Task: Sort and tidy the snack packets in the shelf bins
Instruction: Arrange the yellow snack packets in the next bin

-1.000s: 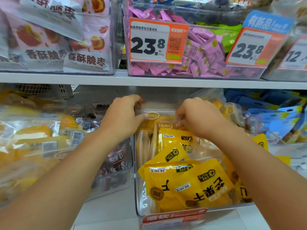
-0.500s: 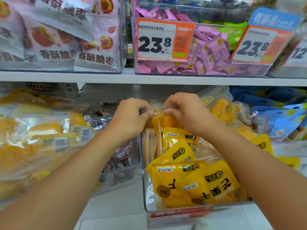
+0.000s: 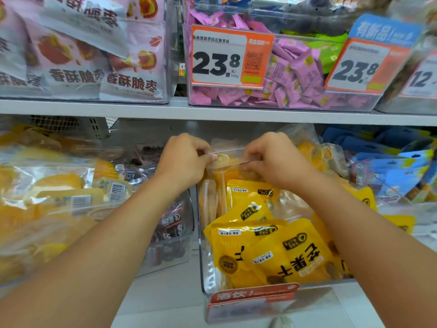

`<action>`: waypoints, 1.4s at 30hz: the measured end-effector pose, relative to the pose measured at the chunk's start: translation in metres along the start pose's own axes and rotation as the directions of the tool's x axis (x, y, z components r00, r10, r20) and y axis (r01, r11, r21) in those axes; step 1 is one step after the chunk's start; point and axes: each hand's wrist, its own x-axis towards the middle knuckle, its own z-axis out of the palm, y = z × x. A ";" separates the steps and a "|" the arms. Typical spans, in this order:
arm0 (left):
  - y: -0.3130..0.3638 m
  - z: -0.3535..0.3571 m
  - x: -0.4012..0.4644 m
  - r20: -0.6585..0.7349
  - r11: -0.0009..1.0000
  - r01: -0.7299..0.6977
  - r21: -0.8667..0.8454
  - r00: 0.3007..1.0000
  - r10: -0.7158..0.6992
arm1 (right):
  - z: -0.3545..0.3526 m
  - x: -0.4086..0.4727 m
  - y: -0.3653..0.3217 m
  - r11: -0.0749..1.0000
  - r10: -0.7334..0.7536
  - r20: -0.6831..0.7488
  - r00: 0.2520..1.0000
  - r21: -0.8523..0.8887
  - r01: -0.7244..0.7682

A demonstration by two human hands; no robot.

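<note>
We pinch the top edge of a clear plastic packet of orange dried fruit [image 3: 228, 162] with our left hand [image 3: 183, 162] and our right hand [image 3: 272, 159], fingers curled tight on it. It stands at the back of the clear plastic bin [image 3: 208, 268], behind the bright yellow packets [image 3: 279, 252].

The yellow packets [image 3: 272, 252] are glossy plastic film. Their bin [image 3: 208, 275] is clear, shiny plastic; the shelf [image 3: 165, 294] looks smooth and matt.

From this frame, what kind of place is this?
Most likely a snack shop aisle: orange price tags on clear bins, stacked shelves, and many identical yellow packets.
</note>
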 end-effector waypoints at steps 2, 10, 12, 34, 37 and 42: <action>0.001 0.000 0.000 -0.007 1.000 -0.007 -0.015 1.000 0.007 | 0.009 0.004 -0.013 1.000 -0.007 -0.018 1.000 -0.018 0.007; -0.002 -0.007 0.001 0.079 0.999 -0.031 -0.022 0.996 0.032 | 0.014 0.009 -0.008 0.967 0.191 -0.024 0.981 0.174 -0.184; -0.002 -0.010 -0.002 0.108 0.999 -0.036 -0.033 0.993 0.039 | 0.009 0.009 -0.007 0.891 0.283 -0.030 0.959 0.377 -0.252; 0.003 -0.013 -0.010 0.331 0.993 0.044 -0.107 0.944 -0.006 | 0.013 0.012 -0.005 0.942 0.296 0.025 0.955 0.157 -0.296; 0.004 -0.013 -0.012 0.262 0.994 0.048 -0.097 0.965 -0.021 | -0.003 0.004 -0.008 0.927 0.252 0.117 0.961 0.254 -0.275; 0.008 -0.020 -0.014 0.034 0.989 -0.036 -0.147 0.999 0.041 | -0.037 -0.021 -0.038 0.992 0.122 0.094 0.988 0.014 -0.123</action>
